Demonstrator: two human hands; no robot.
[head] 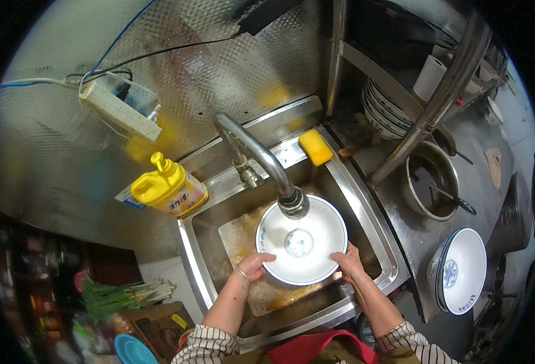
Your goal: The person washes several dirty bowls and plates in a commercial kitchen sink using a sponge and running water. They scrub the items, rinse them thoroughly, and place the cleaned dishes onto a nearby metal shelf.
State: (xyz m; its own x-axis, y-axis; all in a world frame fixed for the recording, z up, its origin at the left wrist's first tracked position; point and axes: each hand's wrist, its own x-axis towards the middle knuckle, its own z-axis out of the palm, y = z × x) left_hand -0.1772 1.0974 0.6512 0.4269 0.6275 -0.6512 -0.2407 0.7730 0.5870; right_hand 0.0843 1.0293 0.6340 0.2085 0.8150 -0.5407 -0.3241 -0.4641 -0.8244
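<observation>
Both of my hands grip a white ceramic bowl (310,268) with a blue rim and a blue pattern at its centre. My left hand (254,266) has its thumb over the rim on the left, and a bracelet circles that wrist. On the opposite side, my right hand (349,264) holds the rim the same way; the fingers of both hands are mostly hidden under the bowl. Directly above the bowl is the mouth of a curved metal faucet (269,159). A stainless steel sink (381,227) surrounds the bowl, with a stained board (267,305) lying in it.
On the sink's back ledge stand a yellow pump bottle (169,186) and a yellow sponge (315,148). To the right, a metal counter (385,182) carries a pot (431,182) with a ladle, stacked bowls (465,268) and stacked plates (385,113). A power strip (121,111) hangs on the wall.
</observation>
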